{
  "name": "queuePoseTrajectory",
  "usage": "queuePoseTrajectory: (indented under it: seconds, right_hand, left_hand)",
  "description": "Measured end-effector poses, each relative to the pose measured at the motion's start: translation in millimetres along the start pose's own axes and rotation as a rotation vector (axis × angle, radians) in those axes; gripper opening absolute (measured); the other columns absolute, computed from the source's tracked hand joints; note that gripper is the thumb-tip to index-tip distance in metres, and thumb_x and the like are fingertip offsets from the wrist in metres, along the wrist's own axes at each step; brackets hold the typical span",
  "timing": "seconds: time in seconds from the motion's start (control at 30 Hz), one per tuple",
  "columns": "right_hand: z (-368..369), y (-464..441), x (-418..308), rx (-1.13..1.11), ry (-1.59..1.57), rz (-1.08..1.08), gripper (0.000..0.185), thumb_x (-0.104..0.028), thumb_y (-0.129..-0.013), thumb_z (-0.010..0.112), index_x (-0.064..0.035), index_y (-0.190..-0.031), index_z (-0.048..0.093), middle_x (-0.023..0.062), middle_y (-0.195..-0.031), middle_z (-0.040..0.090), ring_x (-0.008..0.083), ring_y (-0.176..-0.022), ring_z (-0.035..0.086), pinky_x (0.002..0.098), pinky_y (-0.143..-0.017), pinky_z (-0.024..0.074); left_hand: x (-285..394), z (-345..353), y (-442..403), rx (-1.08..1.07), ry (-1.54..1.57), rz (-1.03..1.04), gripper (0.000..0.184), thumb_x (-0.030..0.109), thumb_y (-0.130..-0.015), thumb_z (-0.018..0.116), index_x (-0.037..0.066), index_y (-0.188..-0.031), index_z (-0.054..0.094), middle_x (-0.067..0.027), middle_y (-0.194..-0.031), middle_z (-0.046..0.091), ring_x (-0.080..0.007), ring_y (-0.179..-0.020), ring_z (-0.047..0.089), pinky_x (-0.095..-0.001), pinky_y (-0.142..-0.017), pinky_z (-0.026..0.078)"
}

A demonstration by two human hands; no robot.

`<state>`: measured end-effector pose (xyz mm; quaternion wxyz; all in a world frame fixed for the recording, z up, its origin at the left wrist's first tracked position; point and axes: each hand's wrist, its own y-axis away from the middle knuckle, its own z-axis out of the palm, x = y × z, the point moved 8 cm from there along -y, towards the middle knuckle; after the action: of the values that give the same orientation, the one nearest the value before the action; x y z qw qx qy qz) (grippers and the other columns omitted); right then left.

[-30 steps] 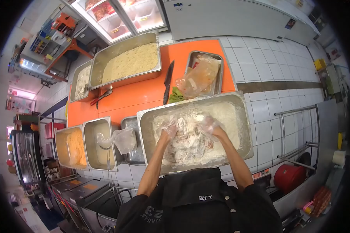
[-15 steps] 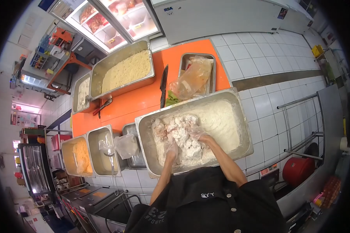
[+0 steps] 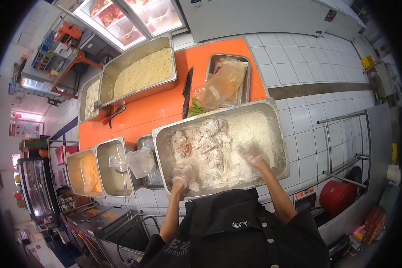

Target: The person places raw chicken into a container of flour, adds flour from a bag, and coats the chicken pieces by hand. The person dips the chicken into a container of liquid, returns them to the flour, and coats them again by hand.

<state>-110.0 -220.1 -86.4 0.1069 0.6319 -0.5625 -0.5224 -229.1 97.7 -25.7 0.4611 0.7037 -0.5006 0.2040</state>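
Observation:
A large steel pan (image 3: 278, 134) holds white flour (image 3: 254, 127) and several floured pieces of raw meat (image 3: 210, 145), some with pink showing through. My left hand (image 3: 182, 173), in a clear plastic glove, is at the pan's near left corner beside the floured pieces, its fingers apart. Over the flour on the right side is my right hand (image 3: 253, 155), also gloved. Its fingers look stretched out toward the meat but are smeared by motion. I see nothing held in either hand.
Behind the pan, the orange table (image 3: 156, 107) bears a knife (image 3: 187, 94), a small tray (image 3: 248, 73) with a plastic bag (image 3: 223, 89), red-handled tongs (image 3: 114, 115) and a deep pan of crumbs (image 3: 143, 73). Left are an orange-filled pan (image 3: 88, 174) and a pan with a strainer (image 3: 123, 172).
My hands have moved apart, the left toward the near left corner and the right over the flour. The clump of meat between them now lies spread in the pan.

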Motion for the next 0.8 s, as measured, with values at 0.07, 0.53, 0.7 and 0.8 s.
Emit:
queuePoseTrajectory:
  seconds: [0.07, 0.53, 0.7, 0.8]
  right_hand:
    - [-14.3, -1.7, 4.5, 0.017, 0.293, 0.152, 0.059, -0.047, -0.097, 0.033, -0.0067, -0.139, 0.039, 0.0162, -0.140, 0.042, 0.0258, -0.133, 0.036, 0.0381, -0.109, 0.0298]
    - [21.4, 39.6, -155.0, -0.183, -0.729, -0.370, 0.048, -0.016, -0.098, 0.042, -0.0020, -0.142, 0.032, 0.0091, -0.144, 0.036, 0.0192, -0.132, 0.035, 0.0298, -0.111, 0.0270]
    - [-13.9, -71.5, -62.7, 0.689, -0.437, -0.398, 0.031, -0.023, -0.094, 0.049, 0.0000, -0.111, 0.058, 0.0162, -0.103, 0.063, 0.0318, -0.096, 0.059, 0.0406, -0.081, 0.0469]
    - [-37.6, -99.0, -60.2, 0.713, -0.227, -0.331, 0.033, -0.027, -0.092, 0.051, 0.0019, -0.107, 0.059, 0.0184, -0.102, 0.063, 0.0346, -0.096, 0.059, 0.0442, -0.079, 0.0456]
  left_hand:
    - [2.3, 3.3, -0.4, 0.036, 0.202, -0.240, 0.046, 0.042, -0.093, 0.049, -0.001, -0.100, 0.065, -0.0097, -0.092, 0.065, -0.0168, -0.086, 0.058, -0.0318, -0.074, 0.046]
    - [59.4, -8.5, -26.0, 0.420, 0.455, -0.344, 0.060, 0.048, -0.093, 0.043, -0.005, -0.123, 0.051, -0.0200, -0.112, 0.058, -0.0272, -0.105, 0.054, -0.0370, -0.094, 0.040]
    - [53.1, -78.3, -43.8, 0.501, 0.011, -0.263, 0.051, 0.045, -0.090, 0.048, 0.002, -0.116, 0.056, -0.0229, -0.106, 0.059, -0.0348, -0.102, 0.057, -0.0423, -0.091, 0.043]
    - [96.0, -95.0, -44.9, 0.608, -0.251, -0.338, 0.057, 0.038, -0.082, 0.058, 0.004, -0.127, 0.050, -0.0249, -0.124, 0.052, -0.0347, -0.113, 0.053, -0.0407, -0.096, 0.041]
